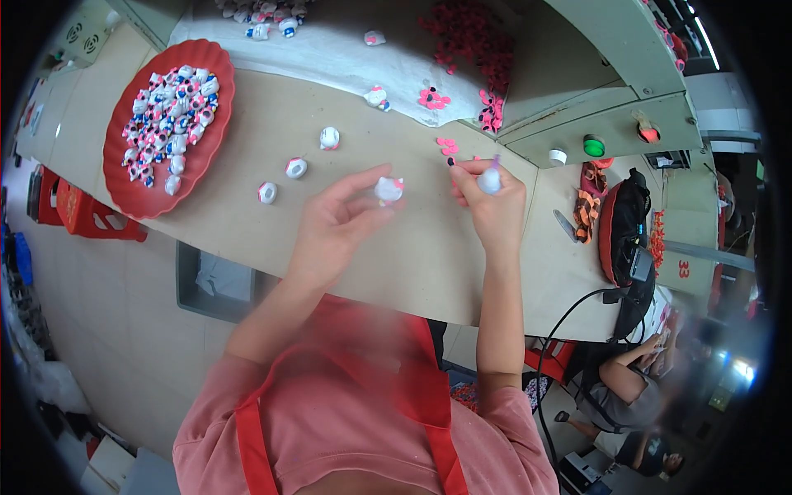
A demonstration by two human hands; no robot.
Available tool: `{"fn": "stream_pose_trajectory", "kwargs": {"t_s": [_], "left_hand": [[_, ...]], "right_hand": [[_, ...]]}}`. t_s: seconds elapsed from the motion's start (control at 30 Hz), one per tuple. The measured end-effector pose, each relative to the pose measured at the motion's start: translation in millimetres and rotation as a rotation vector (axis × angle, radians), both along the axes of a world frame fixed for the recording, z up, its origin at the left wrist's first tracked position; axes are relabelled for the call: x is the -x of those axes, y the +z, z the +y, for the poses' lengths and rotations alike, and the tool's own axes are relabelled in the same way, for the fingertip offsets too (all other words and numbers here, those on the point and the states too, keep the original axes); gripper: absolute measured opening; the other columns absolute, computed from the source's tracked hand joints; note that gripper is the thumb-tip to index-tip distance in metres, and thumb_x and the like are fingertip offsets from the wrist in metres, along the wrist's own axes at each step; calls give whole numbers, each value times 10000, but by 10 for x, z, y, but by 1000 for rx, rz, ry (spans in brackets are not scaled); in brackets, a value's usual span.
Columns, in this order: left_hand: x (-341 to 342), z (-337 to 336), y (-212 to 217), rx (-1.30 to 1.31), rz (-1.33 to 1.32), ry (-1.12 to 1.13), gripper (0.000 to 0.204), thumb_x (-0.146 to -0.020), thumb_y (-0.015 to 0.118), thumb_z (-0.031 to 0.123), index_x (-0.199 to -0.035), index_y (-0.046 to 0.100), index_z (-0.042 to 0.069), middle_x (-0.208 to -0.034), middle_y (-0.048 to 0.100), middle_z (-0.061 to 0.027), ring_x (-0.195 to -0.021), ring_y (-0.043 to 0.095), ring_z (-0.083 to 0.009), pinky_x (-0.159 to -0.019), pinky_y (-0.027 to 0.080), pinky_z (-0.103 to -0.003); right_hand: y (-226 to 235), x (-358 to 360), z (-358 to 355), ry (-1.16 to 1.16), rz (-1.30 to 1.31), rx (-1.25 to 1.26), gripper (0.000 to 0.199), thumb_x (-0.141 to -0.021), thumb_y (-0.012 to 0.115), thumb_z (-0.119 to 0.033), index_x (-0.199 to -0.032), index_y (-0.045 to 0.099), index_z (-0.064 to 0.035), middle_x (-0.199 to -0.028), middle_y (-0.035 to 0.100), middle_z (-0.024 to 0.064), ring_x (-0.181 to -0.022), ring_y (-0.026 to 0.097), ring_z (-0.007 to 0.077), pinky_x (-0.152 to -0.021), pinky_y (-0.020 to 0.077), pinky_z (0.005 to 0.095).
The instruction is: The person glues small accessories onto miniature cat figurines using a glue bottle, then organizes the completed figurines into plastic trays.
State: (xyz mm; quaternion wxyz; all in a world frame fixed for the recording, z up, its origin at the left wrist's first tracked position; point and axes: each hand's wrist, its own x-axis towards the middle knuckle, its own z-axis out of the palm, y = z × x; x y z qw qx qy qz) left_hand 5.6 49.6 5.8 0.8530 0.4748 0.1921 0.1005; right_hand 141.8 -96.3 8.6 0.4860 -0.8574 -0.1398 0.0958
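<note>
My left hand (334,214) pinches a small white figurine (388,190) with pink marks between thumb and fingers, above the table (412,264). To its right, my right hand (499,210) is closed around a small pale bottle (490,180) with a purplish tip. A tiny dark piece (451,162) shows at the thumb and fingertip of that hand; whether it is pinched there I cannot tell. Several pink pieces (447,147) lie just beyond my right hand. Left of my left hand, three white figurines (296,168) stand apart on the tabletop.
A red scalloped tray (221,74) heaped with figurines stands at the left. White cloth (330,62) at the back bears more figurines and a pile of pink pieces (474,41). A machine panel with a green button (593,146) and a black-red bag (623,231) are at the right. Other people sit beyond.
</note>
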Motion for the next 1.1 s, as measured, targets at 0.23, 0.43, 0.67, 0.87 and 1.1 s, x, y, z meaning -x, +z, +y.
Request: {"fn": "stream_pose_trajectory", "kwargs": {"t_s": [0.23,0.43,0.67,0.87,1.1], "left_hand": [[-118,-222,35,-189,-64,-72,393,-812,527,-88,-1196,515,-6,-1053,574,-71,-930,571,-127,-788,454,-225],[-175,-334,52,-326,-142,-99,382,-799,509,-146,-1169,522,-49,-1104,522,-89,-961,568,-150,-810,459,-233],[-169,-311,95,-286,-200,-146,313,-820,526,-88,-1131,535,-64,-1101,541,-122,-958,572,-168,-818,468,-268],[-154,-443,91,-125,-125,-13,254,-829,532,-16,-1080,575,-29,-1085,575,-91,-975,560,-153,-852,450,-279],[-155,-367,67,-134,-212,3,235,-826,534,-30,-1056,581,-38,-1044,594,-92,-977,558,-148,-826,475,-278]], "right_hand": [[376,382,-130,312,159,-253,133,-725,700,-78,-840,659,-26,-733,634,43,-642,553,100,-596,446,226],[415,394,-269,142,182,-194,139,-714,714,-90,-812,647,-19,-701,629,39,-616,544,76,-574,450,226],[466,425,-284,110,205,-150,158,-724,714,-21,-838,616,27,-713,605,27,-652,539,67,-594,433,194],[325,411,-236,127,285,-346,187,-699,733,-62,-855,639,-22,-753,629,14,-690,563,60,-613,452,201],[332,385,-189,184,303,-372,158,-705,715,-34,-841,636,-18,-750,624,6,-687,546,48,-604,439,197]]}}
